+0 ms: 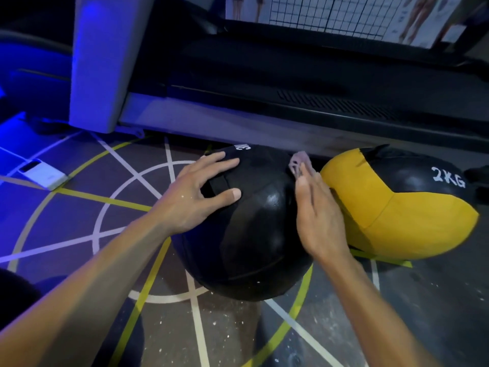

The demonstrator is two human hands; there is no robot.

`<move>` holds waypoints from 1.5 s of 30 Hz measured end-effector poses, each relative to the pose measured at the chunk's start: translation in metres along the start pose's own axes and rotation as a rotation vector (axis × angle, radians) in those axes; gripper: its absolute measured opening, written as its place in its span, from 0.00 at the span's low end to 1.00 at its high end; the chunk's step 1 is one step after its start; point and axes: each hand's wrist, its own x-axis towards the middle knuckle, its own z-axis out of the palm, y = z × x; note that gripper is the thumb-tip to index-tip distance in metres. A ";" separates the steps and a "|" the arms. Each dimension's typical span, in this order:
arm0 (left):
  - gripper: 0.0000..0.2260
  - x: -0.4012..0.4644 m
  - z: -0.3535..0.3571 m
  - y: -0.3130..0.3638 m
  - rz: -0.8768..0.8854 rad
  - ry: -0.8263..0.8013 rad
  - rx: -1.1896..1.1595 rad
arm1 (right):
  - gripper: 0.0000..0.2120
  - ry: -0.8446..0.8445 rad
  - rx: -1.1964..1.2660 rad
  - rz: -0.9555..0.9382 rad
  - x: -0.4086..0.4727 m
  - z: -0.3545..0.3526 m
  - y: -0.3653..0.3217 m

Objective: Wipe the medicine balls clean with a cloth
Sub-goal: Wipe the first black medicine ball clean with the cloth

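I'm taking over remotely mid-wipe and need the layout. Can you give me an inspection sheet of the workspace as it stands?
Surface: dark gym floor with white and yellow line markings, speckled with pale debris.
Job's things: black medicine ball on the floor; yellow-and-black ball marked 2KG beside it on the right, seemingly touching; pale cloth on the black ball's far right side.
Clutter: white flat device on the floor at left.
Grippers: left hand spread flat on the black ball's top; right hand presses the cloth against that ball with straight fingers.
Cables: nothing seen.
Surroundings: treadmill behind the balls; posters on the far wall; blue lighting at left.
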 end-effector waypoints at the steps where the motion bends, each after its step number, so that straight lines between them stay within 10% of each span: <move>1: 0.31 -0.002 0.001 0.001 0.001 0.003 0.011 | 0.29 0.007 0.020 0.023 0.005 -0.003 -0.003; 7: 0.30 -0.006 0.002 0.000 0.029 0.026 0.017 | 0.29 -0.240 -0.303 -0.381 -0.077 0.020 -0.050; 13: 0.30 -0.016 0.008 0.009 0.002 -0.002 0.036 | 0.28 -0.021 -0.098 -0.079 -0.009 -0.006 -0.017; 20: 0.28 -0.014 0.000 -0.003 0.000 0.015 0.041 | 0.26 -0.168 -0.296 -0.501 -0.103 0.022 -0.014; 30: 0.30 0.010 -0.003 -0.010 -0.024 0.035 0.017 | 0.27 0.096 0.348 0.223 -0.063 0.012 0.035; 39: 0.31 0.036 -0.008 -0.013 -0.054 0.027 0.055 | 0.27 -0.122 -0.039 0.051 -0.147 0.056 0.012; 45: 0.25 0.043 -0.001 -0.003 -0.087 0.060 0.104 | 0.30 0.112 0.156 0.089 -0.083 0.041 0.019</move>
